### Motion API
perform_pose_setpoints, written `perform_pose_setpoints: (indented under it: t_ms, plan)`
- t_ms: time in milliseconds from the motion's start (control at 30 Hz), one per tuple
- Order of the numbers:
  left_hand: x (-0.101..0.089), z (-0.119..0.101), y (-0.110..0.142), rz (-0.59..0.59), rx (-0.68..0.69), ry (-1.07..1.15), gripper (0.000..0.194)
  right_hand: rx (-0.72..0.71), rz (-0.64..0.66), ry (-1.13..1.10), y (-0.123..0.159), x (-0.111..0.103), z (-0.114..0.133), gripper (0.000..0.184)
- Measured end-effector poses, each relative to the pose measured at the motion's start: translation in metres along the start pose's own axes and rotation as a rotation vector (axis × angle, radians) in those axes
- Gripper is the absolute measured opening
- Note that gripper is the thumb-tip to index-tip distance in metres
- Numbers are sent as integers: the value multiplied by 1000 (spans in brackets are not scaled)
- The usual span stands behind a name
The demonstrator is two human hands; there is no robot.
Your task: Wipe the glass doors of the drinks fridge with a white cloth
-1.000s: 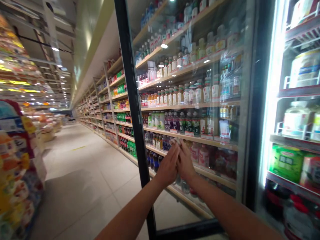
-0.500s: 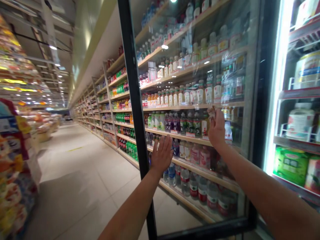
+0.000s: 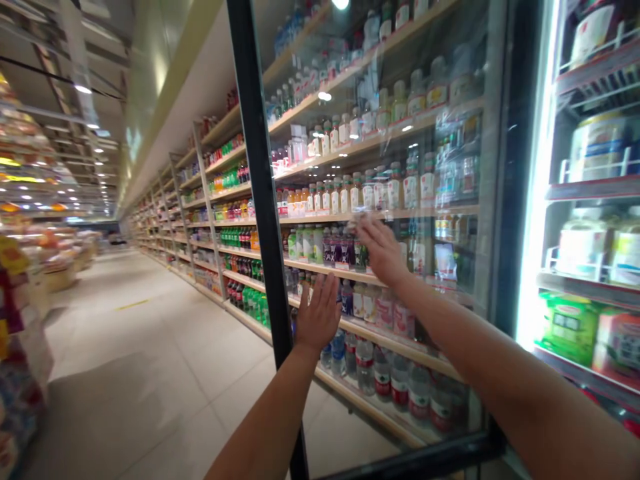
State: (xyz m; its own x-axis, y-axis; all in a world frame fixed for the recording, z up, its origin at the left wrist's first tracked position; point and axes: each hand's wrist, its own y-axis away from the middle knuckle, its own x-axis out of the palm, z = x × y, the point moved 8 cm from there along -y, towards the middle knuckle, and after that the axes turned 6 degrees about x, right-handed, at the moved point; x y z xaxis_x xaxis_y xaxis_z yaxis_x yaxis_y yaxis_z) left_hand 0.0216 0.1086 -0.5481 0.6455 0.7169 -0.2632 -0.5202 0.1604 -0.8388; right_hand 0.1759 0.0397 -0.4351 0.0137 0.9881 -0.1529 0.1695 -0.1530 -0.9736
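Wipe (image 3: 355,221) at fingertips of the nearer right hand (image 3: 381,252), grip too blurred to tell. Left hand (image 3: 319,315) lower, fingers apart.

I'm in a supermarket — shelves (image 3: 247,323) of bottled drinks (image 3: 235,237) line one side of a long tiled aisle (image 3: 150,353), goods (image 3: 67,250) are heaped opposite under rows of ceiling lights (image 3: 83,89), and a lit cooler (image 3: 539,173) stands at my right — its black-framed glass door (image 3: 266,220) open.
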Motion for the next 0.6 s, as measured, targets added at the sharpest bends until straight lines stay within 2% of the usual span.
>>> perform_pose_setpoints:
  t_ms: [100,167,233,267,333,367,433,467,533,600]
  plan:
    - [2,0,1,-6,0,-3,73,286,-190,47,3,-39,-87,55]
    - [3,1,2,-6,-5,-2,73,524,-333,51,13,-63,-142,55]
    - [4,1,2,-3,-9,2,73,730,-460,43,19,-77,-177,57]
    - [5,1,2,-1,-13,5,73,789,-499,37,18,-79,-183,58]
    - [5,2,2,2,-18,11,73,789,-507,26,2,-69,-169,59]
    - [4,2,2,-1,-18,13,74,746,-486,19,-9,-60,-152,59]
    - [3,2,2,-16,-13,10,73,605,-404,-11,-32,-35,-100,58]
    - [2,2,1,-26,-9,5,72,519,-353,-26,-41,-22,-70,56]
    - [0,1,0,-43,1,-5,69,222,-172,-73,-56,5,-4,60]
    - [-1,1,0,-49,8,-9,67,1,-25,-88,-59,21,40,63]
